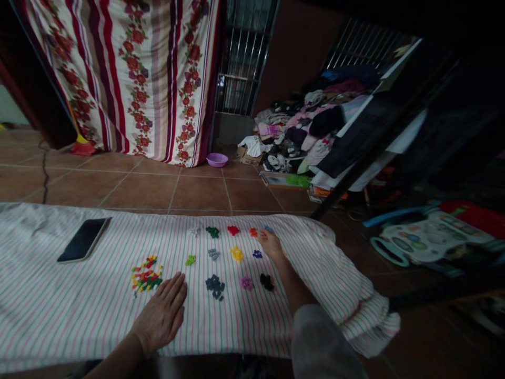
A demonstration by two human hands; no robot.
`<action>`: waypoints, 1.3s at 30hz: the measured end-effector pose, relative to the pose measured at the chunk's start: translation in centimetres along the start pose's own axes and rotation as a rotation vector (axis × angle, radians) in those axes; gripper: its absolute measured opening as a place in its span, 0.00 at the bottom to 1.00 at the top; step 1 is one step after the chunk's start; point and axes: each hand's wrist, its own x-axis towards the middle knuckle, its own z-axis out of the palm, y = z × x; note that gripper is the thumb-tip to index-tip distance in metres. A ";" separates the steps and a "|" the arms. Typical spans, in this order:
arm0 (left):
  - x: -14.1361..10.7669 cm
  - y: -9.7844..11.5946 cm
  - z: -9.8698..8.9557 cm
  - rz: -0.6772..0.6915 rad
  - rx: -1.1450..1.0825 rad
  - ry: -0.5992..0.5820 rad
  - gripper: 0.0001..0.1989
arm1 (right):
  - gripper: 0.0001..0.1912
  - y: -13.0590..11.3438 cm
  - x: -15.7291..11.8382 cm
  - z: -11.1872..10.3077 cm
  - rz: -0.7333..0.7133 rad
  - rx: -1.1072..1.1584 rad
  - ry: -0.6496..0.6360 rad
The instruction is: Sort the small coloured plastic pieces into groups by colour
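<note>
My left hand (163,310) lies flat on the striped cloth (94,310), fingers stretched out, just right of a mixed pile of small coloured pieces (147,275). At the back right, my right hand (270,244) reaches down with its fingers drawn together at the small orange pile (253,232); anything between the fingertips is too small to make out. Blue pieces (268,229) show just behind it. Around the hands sit single-colour heaps: dark grey (215,287), yellow (236,253), purple (257,253), pink (246,283), black (266,282) and light green (190,260).
A phone (84,240) lies on the cloth at the left. White (194,231), dark green (212,232), red (233,230) and light grey (213,254) heaps complete the rows. Beyond are a purple basin (217,159), a floral curtain (158,79) and a clothes pile (300,126).
</note>
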 end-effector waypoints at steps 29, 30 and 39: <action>0.4 0.0 -0.4 0.017 -0.001 0.010 0.23 | 0.11 0.5 2.7 -1.2 -0.229 -0.361 -0.026; 0.4 0.0 -0.4 0.023 0.008 0.006 0.23 | 0.11 0.6 3.0 -1.2 -0.219 -0.381 -0.038; 0.1 0.0 -0.2 -0.010 -0.030 -0.005 0.23 | 0.13 2.2 3.1 -2.3 -0.134 -0.274 0.006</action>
